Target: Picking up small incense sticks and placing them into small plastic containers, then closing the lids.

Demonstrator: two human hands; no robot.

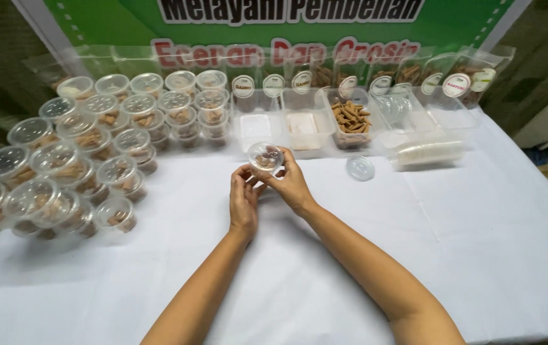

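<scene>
- White cloth covers the table (478, 255), with a green banner (287, 25) hanging behind it.
- At far left, a crowd of small clear lidded cups (76, 160) sits stacked in rows, each with brown stick snacks inside.
- Just left of centre, the left hand (243, 198) is raised above the cloth, fingers curled, their tips touching the underside of a small clear cup (266, 156).
- That cup is held up over the middle of the table, lid on, a few brown pieces visible inside.
- The right hand (290, 185) grips the same cup from the other side, thumb and fingers closed around its rim.
- Behind the hands stand rectangular clear tubs (304, 128); one tub of brown sticks (350, 118) is open.
- Right of the hands, a loose clear lid (359, 167) lies on the cloth, apart from the cup.
- Farther right, a stack of clear lids (427, 153) lies on its side, and labelled snack bags (465, 80) lean against the banner.
</scene>
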